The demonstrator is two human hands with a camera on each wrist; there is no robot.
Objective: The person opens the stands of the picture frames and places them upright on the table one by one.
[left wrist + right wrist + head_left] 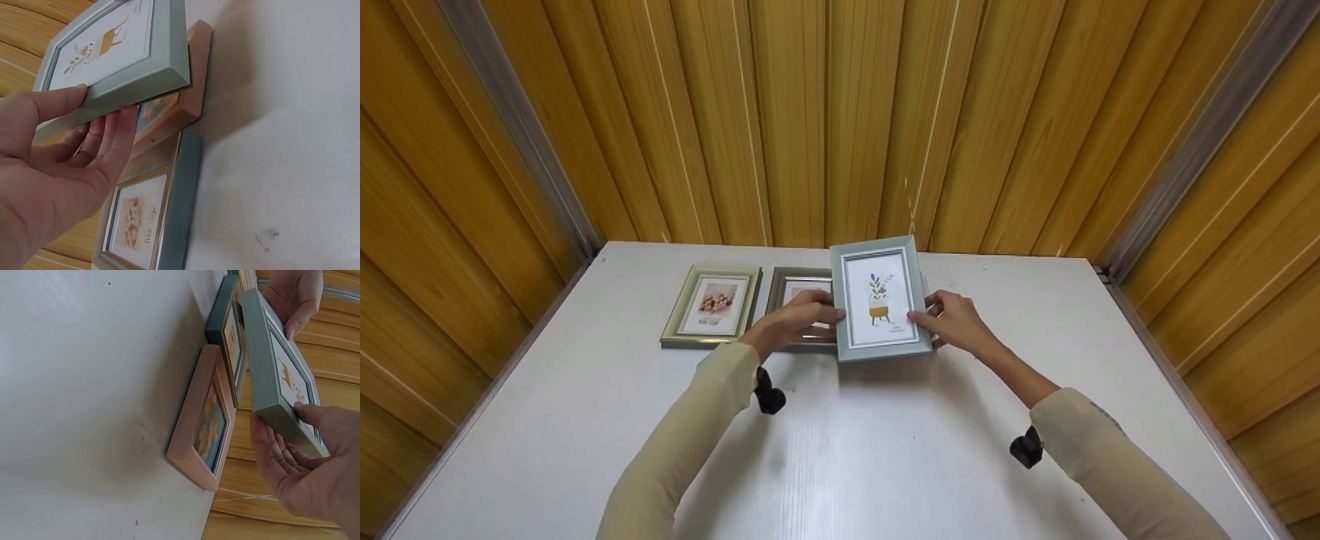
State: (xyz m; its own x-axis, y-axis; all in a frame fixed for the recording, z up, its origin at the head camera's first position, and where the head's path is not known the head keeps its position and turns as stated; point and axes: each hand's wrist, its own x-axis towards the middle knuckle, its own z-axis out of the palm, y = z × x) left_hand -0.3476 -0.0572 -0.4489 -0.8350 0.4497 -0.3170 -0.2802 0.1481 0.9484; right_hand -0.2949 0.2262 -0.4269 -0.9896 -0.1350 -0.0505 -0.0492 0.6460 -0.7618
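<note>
A pale blue-green picture frame [883, 355] with a potted-plant print is held up over the white table, its front facing up and tilted. My left hand [799, 315] grips its left edge, thumb on the front border and fingers beneath. On the opposite side my right hand [960, 324] pinches the right edge, the thumb [306, 412] over the front and the other fingers under the back. Below it lies a pink frame [191, 405] with a floral picture, mostly hidden in the head view. A brownish-silver frame [774, 291] lies partly behind my left hand.
A gold frame [675, 319] with a pinkish picture lies on the white table [885, 465], left of the silver one. Yellow wood-look panels [855, 120] stand along the back edge and both sides. Grey metal posts [1192, 135] mark the corners.
</note>
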